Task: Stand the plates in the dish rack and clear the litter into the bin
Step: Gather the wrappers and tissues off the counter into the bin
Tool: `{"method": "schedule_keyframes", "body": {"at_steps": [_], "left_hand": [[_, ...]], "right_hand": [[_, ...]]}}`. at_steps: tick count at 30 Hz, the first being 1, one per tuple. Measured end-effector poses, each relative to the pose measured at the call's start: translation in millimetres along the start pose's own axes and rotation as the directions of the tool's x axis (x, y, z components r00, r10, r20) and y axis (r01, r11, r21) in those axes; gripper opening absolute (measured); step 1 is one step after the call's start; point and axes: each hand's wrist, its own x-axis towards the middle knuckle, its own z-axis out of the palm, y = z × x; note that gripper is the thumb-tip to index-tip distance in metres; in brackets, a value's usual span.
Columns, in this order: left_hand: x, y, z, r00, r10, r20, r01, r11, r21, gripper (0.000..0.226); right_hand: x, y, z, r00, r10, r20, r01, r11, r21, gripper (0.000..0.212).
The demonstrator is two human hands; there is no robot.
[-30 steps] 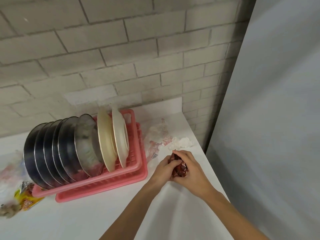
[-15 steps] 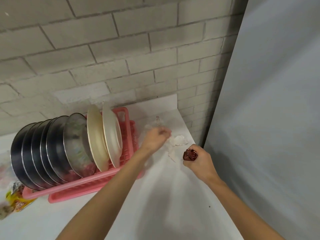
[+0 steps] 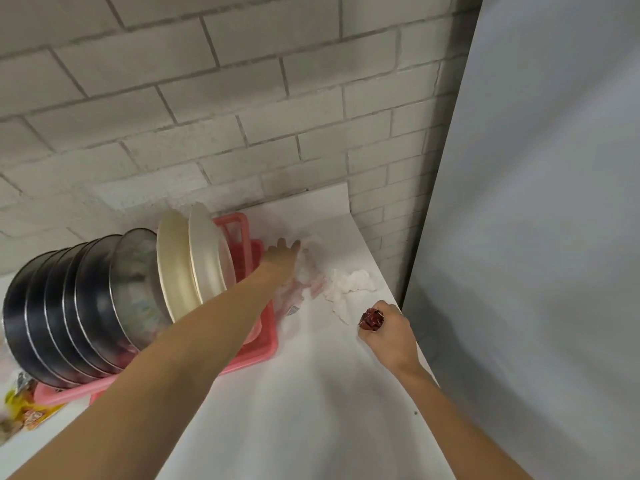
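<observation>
The pink dish rack (image 3: 239, 223) holds several steel plates (image 3: 86, 306) and two cream plates (image 3: 204, 254) standing on edge. My left hand (image 3: 282, 258) reaches past the rack's right end, fingers spread over a clear plastic wrapper with red print (image 3: 310, 275) on the white counter. A crumpled white tissue (image 3: 349, 285) lies just right of it. My right hand (image 3: 388, 330) grips a crumpled red wrapper (image 3: 371, 319) near the counter's right edge.
A yellow snack packet (image 3: 24, 414) lies at the left by the rack's near corner. A brick wall (image 3: 207, 116) backs the white counter (image 3: 294, 410). A tall grey panel (image 3: 536, 237) stands close on the right. No bin is in view.
My left hand let go of the red wrapper and reached forward to the clear wrapper beside the rack. My right hand kept the red wrapper and moved right.
</observation>
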Motion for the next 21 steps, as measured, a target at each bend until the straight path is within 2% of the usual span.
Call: {"method": "schedule_keyframes", "body": {"at_steps": [6, 9, 13, 16, 19, 21], "left_hand": [[-9.3, -5.9, 2.5, 0.999, 0.033, -0.011, -0.034, 0.998, -0.059, 0.074], [-14.5, -3.7, -5.5, 0.994, 0.036, -0.103, -0.048, 0.992, -0.12, 0.052], [-22.4, -0.2, -17.3, 0.974, 0.038, -0.222, -0.099, 0.958, -0.269, 0.039], [-33.1, 4.5, -28.9, 0.945, 0.048, -0.323, -0.154, 0.938, -0.31, 0.024], [-49.9, 11.2, -39.3, 0.911, 0.051, -0.409, -0.194, 0.929, -0.316, 0.026], [-63.2, 16.2, -42.2, 0.911, 0.047, -0.41, -0.195, 0.924, -0.329, 0.023]], "right_hand": [[3.6, 4.1, 3.1, 0.999, -0.023, -0.023, 0.022, 0.998, -0.051, 0.022], [3.2, 3.3, 5.0, 0.999, -0.029, -0.034, 0.026, 0.996, -0.091, 0.023], [1.2, 6.7, 9.4, 0.997, -0.06, -0.049, 0.053, 0.99, -0.129, 0.022], [1.6, 7.2, 9.2, 0.995, -0.08, -0.052, 0.071, 0.985, -0.155, 0.023], [0.6, 6.8, 8.9, 0.995, -0.091, -0.043, 0.084, 0.984, -0.155, 0.023], [0.3, 6.8, 8.5, 0.995, -0.092, -0.043, 0.085, 0.984, -0.154, 0.022]]}}
